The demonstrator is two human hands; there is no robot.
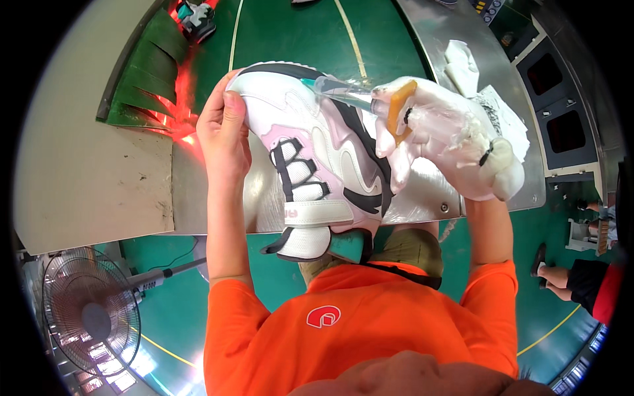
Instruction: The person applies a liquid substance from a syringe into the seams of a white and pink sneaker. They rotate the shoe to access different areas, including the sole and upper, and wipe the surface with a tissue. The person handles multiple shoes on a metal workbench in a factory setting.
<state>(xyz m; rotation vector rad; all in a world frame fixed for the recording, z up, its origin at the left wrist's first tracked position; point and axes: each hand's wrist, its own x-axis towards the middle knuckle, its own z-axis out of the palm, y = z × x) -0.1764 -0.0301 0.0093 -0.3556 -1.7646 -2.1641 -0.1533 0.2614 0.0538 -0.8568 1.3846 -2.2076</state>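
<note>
A white, pink and black sneaker (pixel 310 155) is tilted up in front of me, its toe pointing away and its strap and tongue toward me. My bare left hand (pixel 226 125) is closed on the toe, thumb on top. My right hand (pixel 456 142), in a stained white glove, is closed round a clear syringe (pixel 347 92) with an orange-yellow flange. The syringe's teal tip lies against or just over the sneaker's side near the sole edge; I cannot tell which. Teal material (pixel 350 245) shows in the shoe's opening.
Beyond the sneaker runs a green conveyor belt (pixel 297 33) with pale lines. At the left, a red-lit tunnel has green flaps (pixel 148 72); another shoe (pixel 195 23) lies beside it. White cloth (pixel 462 66) and paper (pixel 508 122) lie right. A fan (pixel 96 320) stands lower left.
</note>
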